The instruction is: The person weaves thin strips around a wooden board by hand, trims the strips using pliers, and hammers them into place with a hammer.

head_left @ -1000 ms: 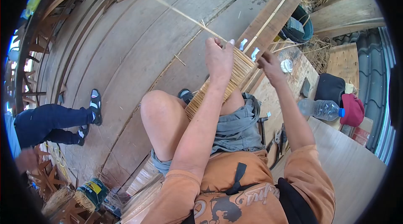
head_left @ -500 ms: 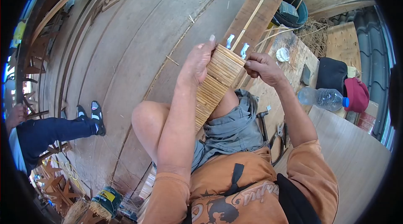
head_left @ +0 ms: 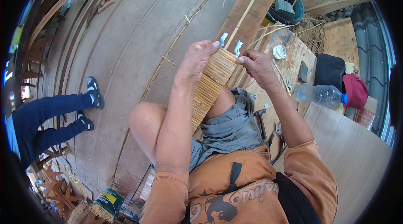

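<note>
In the head view, the slatted panel (head_left: 212,85) lies across the centre of the frame, sloping from the person's thigh (head_left: 221,103) up to the lower end of a brown plank (head_left: 261,8). The left hand (head_left: 194,62) grips the panel's upper left edge, thumb near the corner, fingers curled in. The right hand (head_left: 259,69) pinches the upper right corner between thumb and bent fingers. Between the hands, two blue-white pieces (head_left: 238,48) stand at the panel's top end, and a thin pale strip (head_left: 252,1) runs up the plank.

A second ago the left hand had a long strip stretching towards the upper left; that stretch is gone. The panel's top end, then right of centre, now sits nearer the middle, and the hands are closer together.

At the left edge, the other person's dark trousers (head_left: 63,106) show legs farther apart than half a second ago. The bottle (head_left: 321,95) and red cap (head_left: 354,91) lie at right, much as before.
</note>
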Motion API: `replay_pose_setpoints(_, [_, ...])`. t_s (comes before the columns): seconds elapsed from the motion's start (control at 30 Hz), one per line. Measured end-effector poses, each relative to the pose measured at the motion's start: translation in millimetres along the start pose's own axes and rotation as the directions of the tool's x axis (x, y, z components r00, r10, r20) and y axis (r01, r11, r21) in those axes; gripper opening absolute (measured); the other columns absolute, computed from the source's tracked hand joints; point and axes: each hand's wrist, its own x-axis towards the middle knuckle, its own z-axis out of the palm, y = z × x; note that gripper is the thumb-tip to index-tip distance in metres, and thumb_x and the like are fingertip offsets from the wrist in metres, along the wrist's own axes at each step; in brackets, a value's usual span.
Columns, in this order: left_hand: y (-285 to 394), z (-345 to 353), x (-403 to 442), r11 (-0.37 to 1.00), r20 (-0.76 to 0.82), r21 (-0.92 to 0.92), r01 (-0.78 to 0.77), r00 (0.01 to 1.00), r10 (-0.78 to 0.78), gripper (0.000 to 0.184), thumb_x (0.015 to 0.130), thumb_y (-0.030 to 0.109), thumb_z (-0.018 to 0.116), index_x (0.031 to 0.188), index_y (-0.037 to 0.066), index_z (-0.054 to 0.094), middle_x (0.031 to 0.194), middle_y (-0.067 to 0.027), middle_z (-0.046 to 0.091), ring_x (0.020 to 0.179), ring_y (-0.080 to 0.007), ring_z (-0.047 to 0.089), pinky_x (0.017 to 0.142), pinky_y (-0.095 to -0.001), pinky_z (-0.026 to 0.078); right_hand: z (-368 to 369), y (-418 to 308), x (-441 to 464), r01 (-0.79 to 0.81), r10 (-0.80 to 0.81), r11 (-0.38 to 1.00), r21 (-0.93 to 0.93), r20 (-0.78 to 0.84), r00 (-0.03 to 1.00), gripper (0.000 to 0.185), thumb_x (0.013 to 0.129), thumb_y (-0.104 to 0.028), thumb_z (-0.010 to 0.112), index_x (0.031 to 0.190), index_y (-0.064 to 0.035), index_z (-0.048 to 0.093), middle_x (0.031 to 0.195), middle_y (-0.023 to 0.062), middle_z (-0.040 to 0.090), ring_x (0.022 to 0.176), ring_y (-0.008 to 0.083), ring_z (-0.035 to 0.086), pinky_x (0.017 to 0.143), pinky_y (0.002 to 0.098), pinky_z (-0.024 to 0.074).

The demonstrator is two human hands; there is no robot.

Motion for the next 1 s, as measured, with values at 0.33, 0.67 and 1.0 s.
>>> replay_pose_setpoints(0.33, [2, 0, 0, 0.999, -0.039, 0.034, 0.001, 0.999, 0.001, 0.021, 0.089, 0.016, 0.06, 0.096, -0.003, 0.061, 0.079, -0.0064, 0.065, 0.064, -0.0096, 0.06, 0.06, -0.0235, 0.05, -58, -45, -75, -0.208, 0.21, 0.977, -0.04, 0.058, 0.976, 0.024, 0.093, -0.025, 0.055, 0.092, -0.002, 0.063, 0.056, -0.007, 0.04, 0.048, 0.0018, 0.034, 0.043, 0.0186, 0.0268])
replay_pose_setpoints(0.67, [2, 2, -4, 0.999, -0.029, 0.047, -0.009, 1.0, 0.011, 0.021, 0.089, 0.015, 0.06, 0.096, -0.004, 0.061, 0.08, -0.0064, 0.065, 0.065, -0.0095, 0.06, 0.06, -0.0231, 0.05, -55, -44, -91, -0.197, 0.198, 0.976, -0.089, 0.001, 0.98, 0.025, 0.092, -0.027, 0.056, 0.089, -0.0035, 0.063, 0.059, -0.0077, 0.04, 0.051, 0.0021, 0.033, 0.045, 0.019, 0.0276])
replay_pose_setpoints(1.0, [-16, 11, -26, 0.523, 0.006, 0.775, -0.355, 0.832, 0.554, 0.047, 0.087, 0.012, 0.057, 0.127, -0.006, 0.042, 0.113, -0.0212, 0.059, 0.104, -0.0246, 0.059, 0.089, -0.0326, 0.046, 5, -144, -19, 0.445, -0.262, 0.829, -0.339, 0.467, 0.844, 0.023, 0.086, -0.016, 0.053, 0.07, 0.0009, 0.057, 0.049, -0.0019, 0.038, 0.042, 0.0066, 0.036, 0.039, 0.0236, 0.0273])
